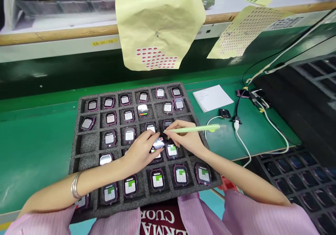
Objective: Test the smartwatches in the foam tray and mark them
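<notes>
Over a dark grey foam tray (88,143), my left hand (139,149) is closed on a smartwatch (159,143), its glossy screen tilted up and showing a small red mark. A light green pen (199,128) is gripped in my right hand (186,137), its tip end close to the held watch. Purple-framed watches with lit screens fill many of the tray's compartments. One watch with a green-and-white screen (172,149) lies just under my right fingers. My fingers partly hide the held watch and those beneath it.
Yellow sheets of red arrow stickers (159,32) hang from the shelf edge (99,29). To the tray's right are a white paper stack (213,98), a small black device (224,113) and white cables (244,144). Another tray of dark watches (301,179) sits lower right.
</notes>
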### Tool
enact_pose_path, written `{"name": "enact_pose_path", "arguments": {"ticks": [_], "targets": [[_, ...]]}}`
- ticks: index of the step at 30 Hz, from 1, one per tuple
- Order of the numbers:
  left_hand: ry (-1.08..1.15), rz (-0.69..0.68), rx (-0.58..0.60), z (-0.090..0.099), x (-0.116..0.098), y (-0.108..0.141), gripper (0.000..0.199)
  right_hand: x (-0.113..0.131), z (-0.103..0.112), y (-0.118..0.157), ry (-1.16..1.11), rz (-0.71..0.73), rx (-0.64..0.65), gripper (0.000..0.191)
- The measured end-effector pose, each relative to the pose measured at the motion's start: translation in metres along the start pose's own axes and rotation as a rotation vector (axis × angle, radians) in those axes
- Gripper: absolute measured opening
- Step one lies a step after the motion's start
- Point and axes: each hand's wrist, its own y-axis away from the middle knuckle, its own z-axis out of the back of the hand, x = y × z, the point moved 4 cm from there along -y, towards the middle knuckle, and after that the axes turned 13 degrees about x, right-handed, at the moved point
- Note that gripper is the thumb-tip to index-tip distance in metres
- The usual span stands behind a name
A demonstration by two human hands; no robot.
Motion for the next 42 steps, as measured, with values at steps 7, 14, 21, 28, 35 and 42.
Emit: {"name": "enact_pose_path", "arguments": {"ticks": [7, 14, 21, 28, 35, 42], "targets": [[-0.027, 0.007, 0.014, -0.001, -0.001, 0.000, 0.035, -0.005, -0.008, 0.002, 0.137, 0.057, 0.027, 0.016], [-0.046, 0.004, 0.020, 0.000, -0.002, -0.001, 0.033, -0.006, -0.009, 0.001, 0.207, 0.086, 0.051, 0.019], [-0.047, 0.001, 0.020, 0.000, -0.001, -0.001, 0.035, -0.004, -0.007, 0.002, 0.194, 0.071, 0.022, 0.020], [-0.048, -0.003, 0.013, 0.001, -0.002, -0.001, 0.032, -0.007, -0.008, 0.002, 0.133, 0.035, 0.011, 0.022], [-0.154, -0.022, 0.011, -0.002, -0.005, -0.003, 0.038, -0.009, 0.003, 0.005, -0.026, -0.034, -0.138, 0.034], [-0.584, -0.110, -0.060, -0.023, -0.020, -0.013, 0.046, -0.005, 0.022, 0.004, -0.182, 0.075, -0.262, 0.031]]}}
